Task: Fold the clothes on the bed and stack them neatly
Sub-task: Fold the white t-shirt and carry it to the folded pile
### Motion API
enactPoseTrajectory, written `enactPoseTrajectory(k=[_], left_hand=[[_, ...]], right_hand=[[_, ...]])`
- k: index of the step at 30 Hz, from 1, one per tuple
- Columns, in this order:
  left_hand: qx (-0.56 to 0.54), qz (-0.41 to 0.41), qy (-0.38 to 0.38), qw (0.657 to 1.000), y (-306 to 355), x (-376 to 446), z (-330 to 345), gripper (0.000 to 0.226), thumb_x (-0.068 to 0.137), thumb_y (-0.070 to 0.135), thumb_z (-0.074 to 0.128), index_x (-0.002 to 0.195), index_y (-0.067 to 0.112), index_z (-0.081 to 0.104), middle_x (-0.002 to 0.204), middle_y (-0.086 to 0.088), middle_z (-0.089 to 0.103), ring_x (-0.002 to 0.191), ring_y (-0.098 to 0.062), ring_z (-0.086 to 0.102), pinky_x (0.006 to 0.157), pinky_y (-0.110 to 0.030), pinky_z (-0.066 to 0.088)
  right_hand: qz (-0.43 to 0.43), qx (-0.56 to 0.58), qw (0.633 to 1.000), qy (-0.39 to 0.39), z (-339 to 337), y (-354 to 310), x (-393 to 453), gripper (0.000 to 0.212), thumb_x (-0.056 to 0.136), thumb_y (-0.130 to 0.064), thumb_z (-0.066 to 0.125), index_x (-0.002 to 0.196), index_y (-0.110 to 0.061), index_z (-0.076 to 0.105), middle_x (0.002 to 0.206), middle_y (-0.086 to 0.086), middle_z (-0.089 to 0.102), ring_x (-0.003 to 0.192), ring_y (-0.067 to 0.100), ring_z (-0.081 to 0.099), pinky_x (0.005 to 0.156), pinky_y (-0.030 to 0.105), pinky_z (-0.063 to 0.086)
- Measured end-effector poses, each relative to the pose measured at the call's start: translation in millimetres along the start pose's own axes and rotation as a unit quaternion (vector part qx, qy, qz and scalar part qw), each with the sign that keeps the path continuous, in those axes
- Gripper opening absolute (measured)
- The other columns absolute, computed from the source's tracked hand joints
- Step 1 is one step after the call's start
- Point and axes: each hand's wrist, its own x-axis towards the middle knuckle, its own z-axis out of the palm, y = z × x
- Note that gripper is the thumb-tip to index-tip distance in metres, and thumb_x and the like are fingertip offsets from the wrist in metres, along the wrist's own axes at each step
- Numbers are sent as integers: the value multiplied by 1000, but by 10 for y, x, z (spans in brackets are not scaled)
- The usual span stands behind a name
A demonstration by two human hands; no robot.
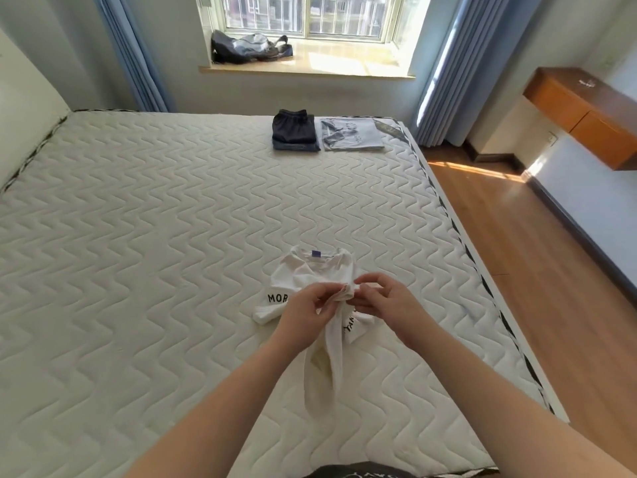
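Two folded piles, a dark stack (294,134) and a grey T-shirt (351,135), sit at the far side of the bed (138,236). The left hand (303,313) and right hand (382,301) both pinch the bunched white T-shirt (310,274), which is not folded yet.

White lettered T-shirt (312,281) lies bunched on the mattress; two folded piles (294,135) sit far off.

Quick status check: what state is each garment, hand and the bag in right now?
white T-shirt: bunched, partly lifted, unfolded
left hand: pinches the shirt fabric
right hand: pinches the same bunch
dark shorts: folded, atop a folded dark garment
grey shirt: folded flat beside them
bag: slumped on the windowsill
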Motion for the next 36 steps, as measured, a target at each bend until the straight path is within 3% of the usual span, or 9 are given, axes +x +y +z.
enactPoseTrajectory(k=[5,9,12,15,19,24,28,32,36], left_hand=[[37,-19,-20,999,-26,-3,-49,31,87,21,71,94,41,49,89,19,72,85,3,67,75,-9,47],[103,11,-37,994,-56,6,-139,33,86,14,70,85,38,47,77,30,63,79,14,61,70,-5,41],[132,34,-40,990,-81,26,-228,19,85,9,70,84,23,56,73,26,60,73,7,59,68,-14,45],[135,41,-15,990,-103,9,-297,22,85,5,66,81,24,56,76,15,65,72,-5,61,71,-25,49],[158,65,26,985,-140,-72,-319,12,86,3,64,86,15,61,78,9,64,72,-7,57,68,-22,46],[127,12,157,979,-115,-170,-301,14,82,11,73,81,15,59,79,10,51,74,-4,49,72,-14,38],[130,-49,109,984,-156,-226,-318,17,91,25,63,78,15,59,59,12,52,60,0,53,57,-10,35],[88,-84,48,991,-182,-244,-333,33,96,40,38,78,19,58,68,5,60,65,-5,54,60,-20,35],[79,-60,13,995,-208,-218,-362,18,98,34,55,86,22,60,74,10,60,71,3,55,62,-10,37]], right_hand=[[-49,-217,975,-26,-55,-90,16,13,94,-15,64,99,-26,68,80,2,77,76,11,72,72,17,54],[-21,-303,949,-80,-26,-158,84,22,97,-14,60,106,-32,67,81,-5,76,77,7,72,77,17,55],[-2,-336,934,-120,37,-165,135,18,96,-14,61,104,-28,68,80,-5,75,76,7,71,79,19,56],[-4,-328,936,-127,122,-99,153,6,92,-20,67,97,-19,64,80,2,76,72,11,70,72,19,55],[0,-270,953,-140,286,60,150,6,96,-20,62,98,-17,58,78,0,75,74,13,70,76,25,56],[1,-127,988,-88,504,211,134,13,96,-14,62,104,-4,57,79,7,75,76,18,72,75,27,56],[4,-81,995,-60,604,263,122,23,94,-21,65,105,-3,57,85,15,74,82,23,72,78,29,57],[11,-71,996,-49,620,283,127,15,94,-18,64,103,-7,58,87,16,75,82,23,73,76,28,57],[20,-61,996,-56,630,258,129,22,92,-20,67,104,-3,58,86,16,75,82,25,73,74,27,57]])
